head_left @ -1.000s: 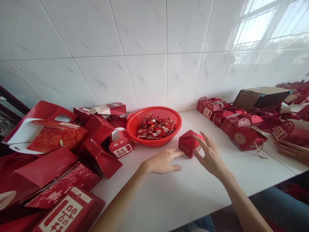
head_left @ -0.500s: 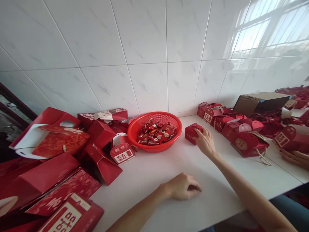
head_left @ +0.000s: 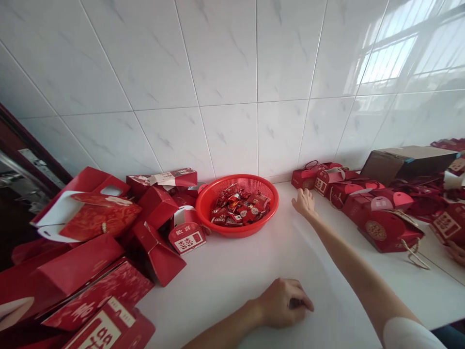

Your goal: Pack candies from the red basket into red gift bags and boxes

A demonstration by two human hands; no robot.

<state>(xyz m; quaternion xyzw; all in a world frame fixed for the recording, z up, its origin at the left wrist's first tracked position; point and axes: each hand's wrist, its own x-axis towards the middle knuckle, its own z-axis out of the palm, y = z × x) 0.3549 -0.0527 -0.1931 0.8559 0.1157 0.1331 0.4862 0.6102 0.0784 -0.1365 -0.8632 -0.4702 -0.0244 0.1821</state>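
Observation:
My right hand point(head_left: 304, 202) reaches far over the white table, its fingers spread and holding nothing. Just beyond the fingertips a small red gift box point(head_left: 303, 178) stands by the wall, at the left end of a row of similar boxes; whether the fingers touch it is hard to tell. Nearer to me, my left hand point(head_left: 285, 303) rests on the table with the fingers loosely curled and nothing visible in them. A red plastic basket point(head_left: 238, 231) of wrapped sweets point(head_left: 241, 206) sits between the hands and the wall.
Red gift boxes point(head_left: 90, 266) lie in a jumbled pile on the left, a small handled box point(head_left: 187, 237) beside the basket. On the right, boxes with rope handles point(head_left: 388, 230) stand before a cardboard carton point(head_left: 407, 162). Another person's hand point(head_left: 456, 252) shows at the right edge.
My right hand has let go of the small red box, which now stands farther back against the wall with the others. My left hand stays curled on the table. The view has shifted slightly.

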